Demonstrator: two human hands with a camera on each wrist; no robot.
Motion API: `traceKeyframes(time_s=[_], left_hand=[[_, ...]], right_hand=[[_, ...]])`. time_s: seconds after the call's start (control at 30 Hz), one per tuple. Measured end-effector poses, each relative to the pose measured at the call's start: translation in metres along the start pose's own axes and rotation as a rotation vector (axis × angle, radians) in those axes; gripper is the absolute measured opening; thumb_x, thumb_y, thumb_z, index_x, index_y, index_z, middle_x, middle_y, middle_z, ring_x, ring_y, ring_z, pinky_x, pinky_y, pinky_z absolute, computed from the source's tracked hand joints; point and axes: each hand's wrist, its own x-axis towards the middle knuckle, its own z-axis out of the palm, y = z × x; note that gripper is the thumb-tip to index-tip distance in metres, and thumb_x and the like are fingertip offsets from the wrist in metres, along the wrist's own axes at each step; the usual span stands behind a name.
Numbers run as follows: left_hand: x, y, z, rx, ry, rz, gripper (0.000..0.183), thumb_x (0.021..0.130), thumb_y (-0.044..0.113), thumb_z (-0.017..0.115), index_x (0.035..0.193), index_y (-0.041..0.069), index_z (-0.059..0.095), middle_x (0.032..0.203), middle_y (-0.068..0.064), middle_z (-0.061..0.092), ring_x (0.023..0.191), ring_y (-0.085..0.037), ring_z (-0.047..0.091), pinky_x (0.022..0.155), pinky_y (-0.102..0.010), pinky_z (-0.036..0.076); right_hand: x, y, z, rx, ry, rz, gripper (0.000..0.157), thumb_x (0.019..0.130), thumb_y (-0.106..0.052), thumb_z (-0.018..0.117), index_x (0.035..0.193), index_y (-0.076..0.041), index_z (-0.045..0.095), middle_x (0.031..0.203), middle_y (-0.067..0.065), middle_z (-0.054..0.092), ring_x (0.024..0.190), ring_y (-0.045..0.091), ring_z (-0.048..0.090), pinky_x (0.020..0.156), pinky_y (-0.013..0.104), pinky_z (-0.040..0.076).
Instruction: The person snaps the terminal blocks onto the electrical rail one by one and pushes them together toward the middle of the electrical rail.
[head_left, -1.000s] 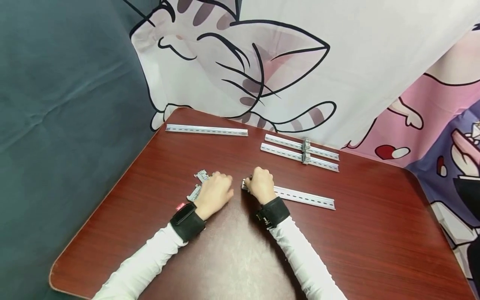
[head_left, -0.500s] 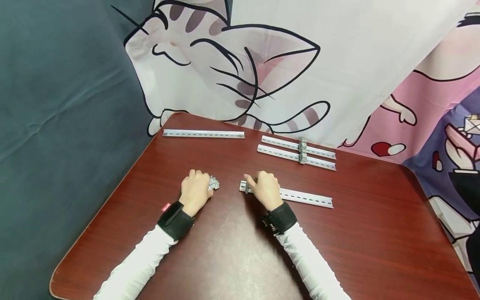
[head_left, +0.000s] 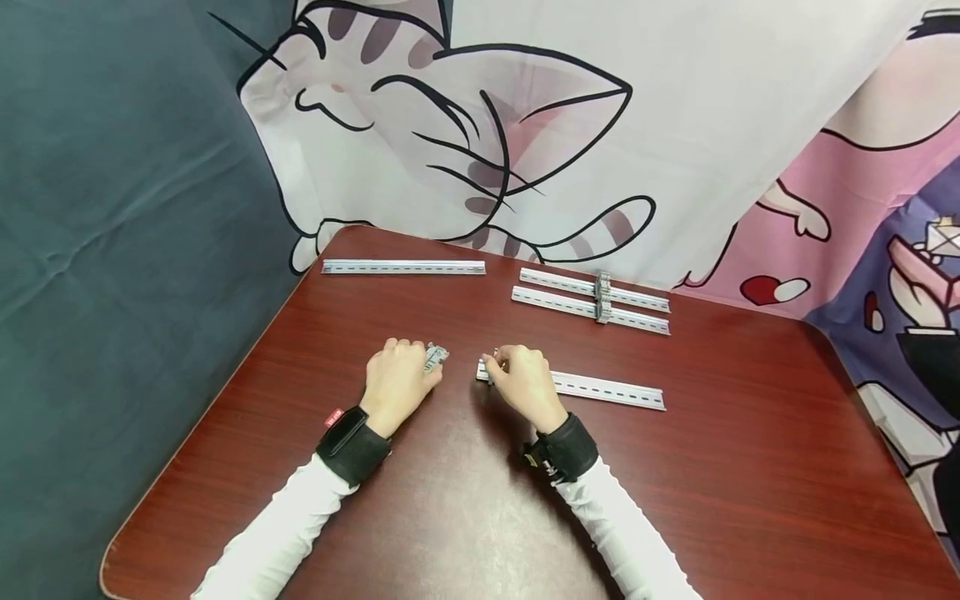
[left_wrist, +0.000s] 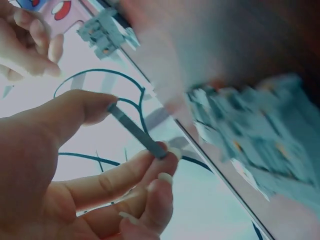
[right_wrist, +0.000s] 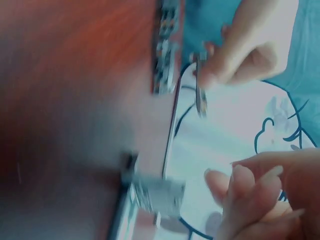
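Observation:
My left hand (head_left: 396, 379) pinches a thin grey DIN-rail terminal block (left_wrist: 135, 131) between thumb and fingertips, seen edge-on in the left wrist view. Close by on the table stand more grey terminal blocks (right_wrist: 165, 67), hidden under the hand in the head view. My right hand (head_left: 525, 385) hovers over the left part of a slotted metal DIN rail (head_left: 607, 390). Its fingers are loosely bent and hold nothing. A grey block (right_wrist: 159, 194) sits on this rail near its left end, a little apart from the right fingertips in the right wrist view.
At the back right, two parallel rails (head_left: 555, 300) carry a row of grey blocks (head_left: 603, 297) across them. Another bare rail (head_left: 405, 267) lies along the back left edge of the brown table (head_left: 750, 467). A printed curtain (head_left: 697, 125) hangs directly behind.
The left hand has moved from beside the loose grey blocks to holding one terminal block. The right hand has eased off the rail's left end, uncovering part of the block there.

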Motion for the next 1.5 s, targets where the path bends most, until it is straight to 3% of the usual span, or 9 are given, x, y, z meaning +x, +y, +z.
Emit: traceKeyframes(time_s=[0.23, 0.57, 0.7, 0.9, 1.07, 1.17, 1.3, 1.5], left_hand=[[0.002, 0.024, 0.002, -0.054, 0.086, 0.085, 0.031, 0.082, 0.029, 0.071, 0.064, 0.006, 0.060, 0.061, -0.009, 0.056, 0.063, -0.027, 0.055, 0.045, -0.037, 0.044], [0.005, 0.044, 0.012, -0.039, 0.205, 0.192, 0.033, 0.076, 0.033, 0.076, 0.070, 0.004, 0.061, 0.066, -0.010, 0.059, 0.066, -0.027, 0.056, 0.049, -0.037, 0.048], [0.007, 0.048, 0.014, -0.064, 0.208, 0.207, 0.033, 0.077, 0.033, 0.077, 0.078, 0.003, 0.065, 0.069, -0.009, 0.060, 0.069, -0.026, 0.056, 0.048, -0.036, 0.048], [0.008, 0.050, 0.018, -0.126, 0.141, 0.259, 0.037, 0.077, 0.032, 0.079, 0.094, 0.002, 0.067, 0.081, -0.009, 0.064, 0.078, -0.025, 0.059, 0.056, -0.036, 0.052], [0.007, 0.045, 0.025, -0.096, 0.041, 0.323, 0.025, 0.078, 0.024, 0.077, 0.090, 0.004, 0.069, 0.085, -0.008, 0.067, 0.082, -0.025, 0.059, 0.064, -0.038, 0.052], [0.007, 0.043, 0.030, -0.058, -0.030, 0.363, 0.017, 0.080, 0.023, 0.075, 0.080, 0.007, 0.069, 0.085, -0.008, 0.068, 0.082, -0.026, 0.058, 0.066, -0.038, 0.050], [0.007, 0.042, 0.032, -0.035, -0.101, 0.411, 0.020, 0.082, 0.023, 0.073, 0.070, 0.009, 0.066, 0.086, -0.008, 0.068, 0.082, -0.027, 0.058, 0.066, -0.039, 0.048], [0.007, 0.044, 0.033, 0.010, -0.169, 0.441, 0.020, 0.083, 0.027, 0.071, 0.076, 0.008, 0.069, 0.094, -0.009, 0.068, 0.088, -0.027, 0.055, 0.068, -0.038, 0.047]], right_hand=[[0.002, -0.003, 0.006, 0.170, -0.132, -0.006, 0.034, 0.096, -0.032, 0.058, 0.073, -0.009, 0.068, 0.054, -0.009, 0.049, 0.053, 0.006, 0.046, 0.054, 0.021, 0.037], [0.006, 0.006, -0.001, 0.315, -0.046, 0.082, 0.023, 0.088, -0.025, 0.068, 0.070, -0.012, 0.071, 0.057, -0.001, 0.060, 0.052, 0.005, 0.045, 0.051, 0.020, 0.034], [0.008, 0.010, -0.006, 0.335, -0.023, 0.104, 0.022, 0.088, -0.025, 0.068, 0.071, -0.011, 0.071, 0.058, -0.001, 0.059, 0.053, 0.007, 0.045, 0.052, 0.021, 0.034], [0.011, 0.017, -0.016, 0.324, 0.023, 0.138, 0.020, 0.087, -0.025, 0.068, 0.072, -0.011, 0.068, 0.061, -0.003, 0.057, 0.057, 0.009, 0.046, 0.054, 0.022, 0.034], [0.013, 0.026, -0.025, 0.220, 0.042, 0.125, 0.019, 0.083, -0.018, 0.063, 0.065, -0.012, 0.061, 0.055, -0.006, 0.047, 0.052, 0.010, 0.042, 0.055, 0.024, 0.033], [0.014, 0.032, -0.027, 0.169, 0.019, 0.122, 0.020, 0.080, -0.016, 0.061, 0.060, -0.014, 0.055, 0.052, -0.006, 0.041, 0.050, 0.010, 0.040, 0.054, 0.024, 0.031], [0.016, 0.038, -0.025, 0.102, -0.034, 0.131, 0.022, 0.077, -0.018, 0.064, 0.058, -0.015, 0.054, 0.052, -0.008, 0.041, 0.053, 0.010, 0.042, 0.055, 0.024, 0.033], [0.016, 0.043, -0.020, 0.010, -0.099, 0.141, 0.024, 0.075, -0.019, 0.067, 0.055, -0.014, 0.055, 0.053, -0.008, 0.047, 0.056, 0.013, 0.049, 0.056, 0.025, 0.038]])
